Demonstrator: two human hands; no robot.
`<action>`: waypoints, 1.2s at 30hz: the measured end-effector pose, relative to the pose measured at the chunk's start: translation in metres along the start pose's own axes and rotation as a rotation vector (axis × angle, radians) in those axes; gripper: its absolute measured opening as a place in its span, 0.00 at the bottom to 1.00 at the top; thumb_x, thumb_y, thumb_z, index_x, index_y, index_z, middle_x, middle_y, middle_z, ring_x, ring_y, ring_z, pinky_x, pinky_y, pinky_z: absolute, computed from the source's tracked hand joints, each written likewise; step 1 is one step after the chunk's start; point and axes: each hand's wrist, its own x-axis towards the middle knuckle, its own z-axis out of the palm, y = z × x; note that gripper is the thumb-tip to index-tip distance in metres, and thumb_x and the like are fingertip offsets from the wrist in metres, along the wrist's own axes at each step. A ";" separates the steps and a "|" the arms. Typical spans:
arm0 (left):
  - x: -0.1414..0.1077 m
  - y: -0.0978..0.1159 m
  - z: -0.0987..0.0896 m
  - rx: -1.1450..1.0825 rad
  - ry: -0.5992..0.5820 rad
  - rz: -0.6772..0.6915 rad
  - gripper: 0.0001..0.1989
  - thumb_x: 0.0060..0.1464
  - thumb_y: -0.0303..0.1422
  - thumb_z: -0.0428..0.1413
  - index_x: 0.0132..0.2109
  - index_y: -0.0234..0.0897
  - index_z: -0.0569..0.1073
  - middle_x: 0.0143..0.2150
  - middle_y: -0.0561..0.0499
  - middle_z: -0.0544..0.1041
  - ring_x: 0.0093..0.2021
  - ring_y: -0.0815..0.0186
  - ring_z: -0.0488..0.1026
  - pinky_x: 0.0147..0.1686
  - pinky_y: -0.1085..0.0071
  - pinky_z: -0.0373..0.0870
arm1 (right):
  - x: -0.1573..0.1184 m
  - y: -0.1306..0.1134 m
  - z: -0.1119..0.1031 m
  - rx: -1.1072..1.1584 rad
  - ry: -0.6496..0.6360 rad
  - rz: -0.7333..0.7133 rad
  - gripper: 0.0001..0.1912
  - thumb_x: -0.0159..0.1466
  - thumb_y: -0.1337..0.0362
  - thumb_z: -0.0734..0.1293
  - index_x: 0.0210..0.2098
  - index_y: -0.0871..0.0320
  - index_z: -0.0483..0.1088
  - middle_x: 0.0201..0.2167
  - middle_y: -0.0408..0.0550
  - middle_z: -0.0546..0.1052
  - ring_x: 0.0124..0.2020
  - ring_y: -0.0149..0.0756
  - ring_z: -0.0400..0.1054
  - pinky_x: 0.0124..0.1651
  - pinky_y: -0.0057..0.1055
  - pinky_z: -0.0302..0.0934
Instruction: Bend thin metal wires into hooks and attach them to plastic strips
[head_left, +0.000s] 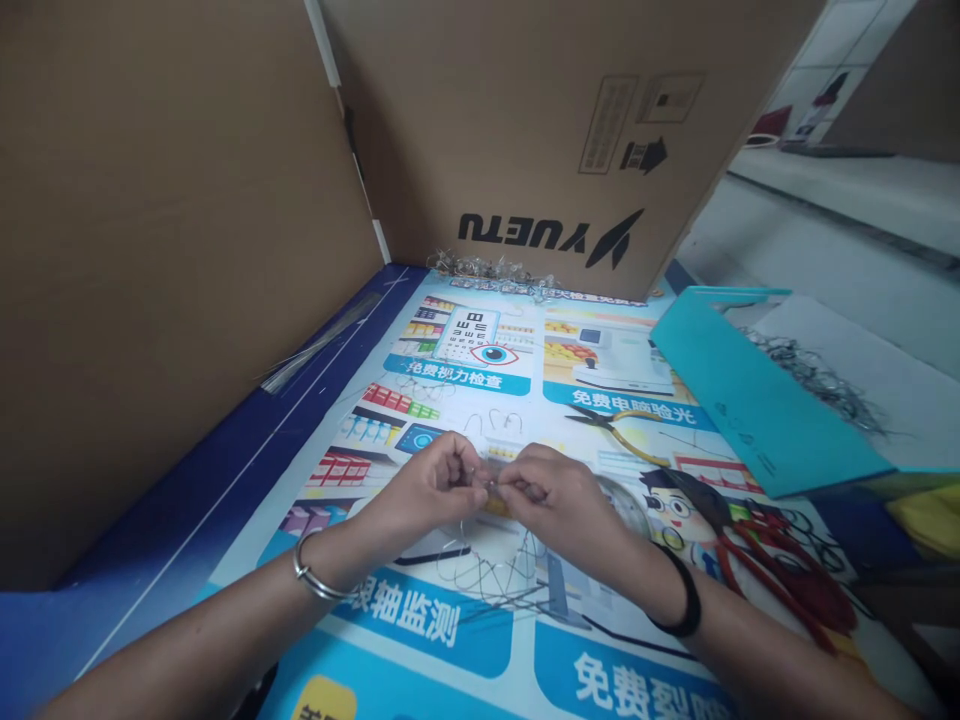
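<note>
My left hand (pixel 444 478) and my right hand (pixel 541 482) meet over the printed sheet, fingertips almost touching. Both are closed in a pinch on a thin wire (pixel 491 484), whose shape is mostly hidden by the fingers. Below them lies a loose tangle of thin bent wires (pixel 495 575) on the sheet. Several small curved wire pieces (pixel 495 420) rest just beyond my fingers. To the right of them is a pair of pliers (pixel 622 432) with yellow handles, its dark jaws pointing left.
Cardboard panels (pixel 555 120) wall off the back and left. At the back panel's foot lies a heap of twisted wire (pixel 491 268). Straight wires (pixel 319 345) lie at left. A turquoise box (pixel 765 400) with dark wires (pixel 817 375) and red-handled scissors (pixel 787 590) are at right.
</note>
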 end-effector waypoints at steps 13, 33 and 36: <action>-0.004 -0.001 -0.001 0.078 0.046 -0.003 0.05 0.50 0.31 0.58 0.35 0.33 0.73 0.33 0.50 0.73 0.33 0.70 0.68 0.35 0.72 0.64 | -0.002 0.000 -0.001 -0.005 -0.009 0.022 0.06 0.57 0.72 0.64 0.31 0.57 0.72 0.28 0.44 0.71 0.29 0.30 0.65 0.31 0.26 0.58; 0.001 -0.009 -0.005 0.190 0.008 0.131 0.08 0.52 0.27 0.55 0.40 0.38 0.76 0.43 0.48 0.76 0.44 0.66 0.73 0.45 0.68 0.69 | -0.001 0.000 -0.002 -0.103 -0.002 -0.067 0.08 0.58 0.75 0.61 0.27 0.58 0.68 0.25 0.44 0.71 0.29 0.30 0.65 0.31 0.26 0.57; 0.001 -0.008 -0.005 0.193 -0.008 0.120 0.08 0.53 0.28 0.55 0.40 0.37 0.76 0.43 0.48 0.75 0.44 0.66 0.72 0.45 0.67 0.68 | -0.001 0.001 -0.001 -0.104 0.005 -0.080 0.09 0.58 0.75 0.60 0.27 0.58 0.68 0.25 0.44 0.71 0.29 0.30 0.65 0.31 0.26 0.57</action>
